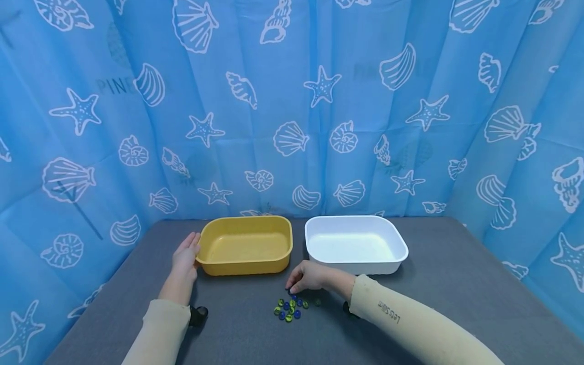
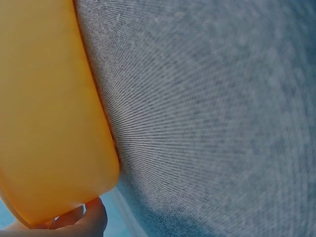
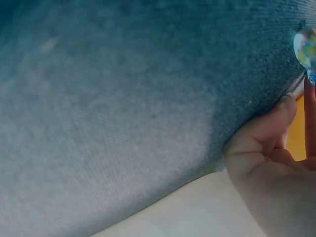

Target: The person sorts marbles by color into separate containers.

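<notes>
The left hand (image 1: 183, 257) touched the yellow tub (image 1: 246, 267), left of middle, fingers nearly straight, maybe to keep it still. The right hand (image 1: 312, 275) bunched its fingertips by the marbles (image 1: 289, 318), low in the middle; I couldn't tell if it pinched one. There were two tubs, one yellow, one white (image 1: 356, 267), and roughly a dozen marbles.

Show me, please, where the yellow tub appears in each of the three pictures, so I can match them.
Head: the yellow tub is left of the white tub, with the left hand at its left side.
Left wrist: it fills the left side, the hand touching its lower end.
Right wrist: only a yellow patch near the right edge, likely the tub, behind the right hand.
Shared landmark: the grey tabletop.
</notes>
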Available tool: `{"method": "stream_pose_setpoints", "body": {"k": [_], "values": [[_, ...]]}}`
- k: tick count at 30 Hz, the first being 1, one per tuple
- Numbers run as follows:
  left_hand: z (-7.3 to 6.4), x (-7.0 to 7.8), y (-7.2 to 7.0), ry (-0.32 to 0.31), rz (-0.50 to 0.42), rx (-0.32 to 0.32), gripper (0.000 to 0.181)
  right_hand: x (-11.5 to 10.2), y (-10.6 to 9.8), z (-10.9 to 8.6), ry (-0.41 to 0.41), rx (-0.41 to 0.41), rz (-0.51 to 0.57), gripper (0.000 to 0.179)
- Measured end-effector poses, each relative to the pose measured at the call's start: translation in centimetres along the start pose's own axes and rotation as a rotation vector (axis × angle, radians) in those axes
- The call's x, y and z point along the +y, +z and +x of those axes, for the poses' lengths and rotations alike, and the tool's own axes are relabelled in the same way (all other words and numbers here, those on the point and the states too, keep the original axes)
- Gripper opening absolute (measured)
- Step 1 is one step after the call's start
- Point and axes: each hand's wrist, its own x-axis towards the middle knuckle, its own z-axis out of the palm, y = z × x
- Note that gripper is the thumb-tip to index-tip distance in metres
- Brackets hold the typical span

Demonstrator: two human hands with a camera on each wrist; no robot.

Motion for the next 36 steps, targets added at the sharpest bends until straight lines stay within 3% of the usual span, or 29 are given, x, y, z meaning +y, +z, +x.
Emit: {"method": "stream_pose_setpoints", "body": {"k": [13, 24, 30, 36], "values": [[0.0, 0.0, -0.2, -0.013, -0.006, -0.026, 0.053, -1.1, -0.1, -0.6, 0.097, 0.095, 0.091, 0.004], [0.1, 0.1, -0.3, -0.01, -0.002, -0.023, 0.054, -3.9, -1.7, -1.1, 0.073, 0.111, 0.174, 0.01], [0.0, 0.3, -0.3, -0.02, -0.023, -0.023, 0.054, -5.4, -2.9, -0.3, 0.05, 0.177, 0.232, 0.015], [-0.3, 0.4, -0.3, -0.039, -0.013, -0.025, 0.053, -5.7, -2.9, 1.9, 0.012, 0.262, 0.391, 0.02]]}}
